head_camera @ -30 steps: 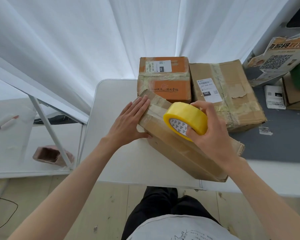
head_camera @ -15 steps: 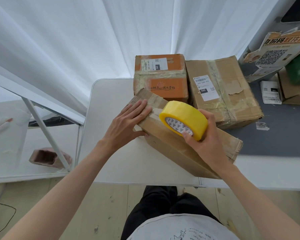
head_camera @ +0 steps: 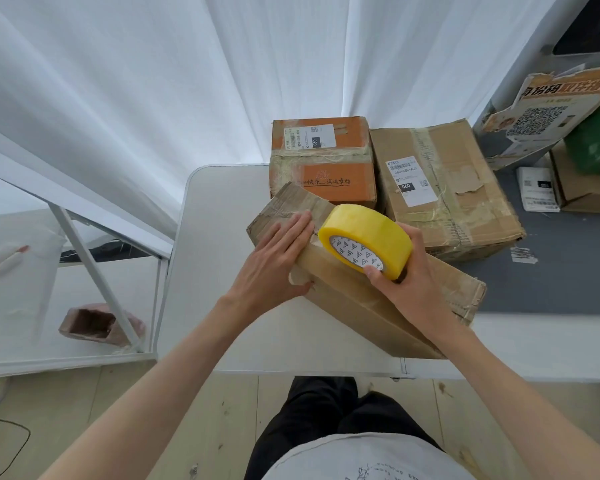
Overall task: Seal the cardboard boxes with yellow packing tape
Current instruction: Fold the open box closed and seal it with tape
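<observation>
Tape roll over the long box

Long box [head_camera: 368, 299] lies slantwise on the tabletop [head_camera: 222, 265], its axis running far-left to near-right. Left hand [head_camera: 274, 261] presses flat on its far-left end; right hand [head_camera: 406, 275] grips the yellow tape roll [head_camera: 368, 237] just beside it. Contents hidden.

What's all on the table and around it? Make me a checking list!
Surface: white table, grey mat at right.
Job's things: long cardboard box lying slanted; yellow tape roll above it.
Clutter: orange box, brown box, green package, loose labels.
Grippers: left hand presses flat on the long box; right hand grips the roll.
Cables: thin black cable on the floor.
Surroundings: white curtain, wooden floor.
</observation>
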A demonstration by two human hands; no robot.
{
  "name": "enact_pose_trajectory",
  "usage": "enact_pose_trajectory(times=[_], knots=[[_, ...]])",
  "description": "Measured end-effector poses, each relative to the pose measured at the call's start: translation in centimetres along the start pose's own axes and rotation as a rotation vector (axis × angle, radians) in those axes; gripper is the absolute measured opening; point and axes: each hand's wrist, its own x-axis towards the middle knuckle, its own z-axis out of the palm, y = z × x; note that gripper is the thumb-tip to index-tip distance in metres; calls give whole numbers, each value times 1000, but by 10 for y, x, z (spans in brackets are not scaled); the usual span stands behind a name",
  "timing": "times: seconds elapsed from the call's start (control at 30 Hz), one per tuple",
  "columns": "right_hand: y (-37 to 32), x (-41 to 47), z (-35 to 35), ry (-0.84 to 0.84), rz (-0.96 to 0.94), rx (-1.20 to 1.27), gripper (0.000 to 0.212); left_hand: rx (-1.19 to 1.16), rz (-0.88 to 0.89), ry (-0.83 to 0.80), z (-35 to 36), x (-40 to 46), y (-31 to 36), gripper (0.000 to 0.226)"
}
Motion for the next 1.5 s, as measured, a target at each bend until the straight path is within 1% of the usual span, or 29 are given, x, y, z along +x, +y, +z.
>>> enact_pose_trajectory(times=[0.07,0.2,0.33,0.5,0.7,1.03,1.1,1.23,1.33,1.4,1.5], knots=[[0,-1,1,5,-12,3,60,-44,-28,17,3,-1,10,108],[2,-1,2,23,-15,-1,61,23,-42,14,11,-1,24,113],[6,-3,4,22,-22,-4,61,9,-65,58,19,-3,33,113],[10,-3,5,10,-23,8,55,-38,-95,97,21,-2,32,114],[11,-2,5,12,-40,-51,46,-45,-136,61,16,-1,36,117],[3,-7,2,27,-169,-116,45,-28,-155,-19,6,0,40,120],[3,-12,-10,69,-183,-183,46,-25,-162,-25,6,-3,40,123],[15,-35,-62,179,-160,-309,53,-20,-168,-24,6,0,41,125],[14,-45,-76,161,-170,-392,57,-4,-163,-31,7,3,44,125],[12,-45,-69,175,-159,-358,57,-4,-158,-27,8,2,45,126],[16,-47,-58,279,-69,-157,49,4,-138,-32,8,0,43,123]])
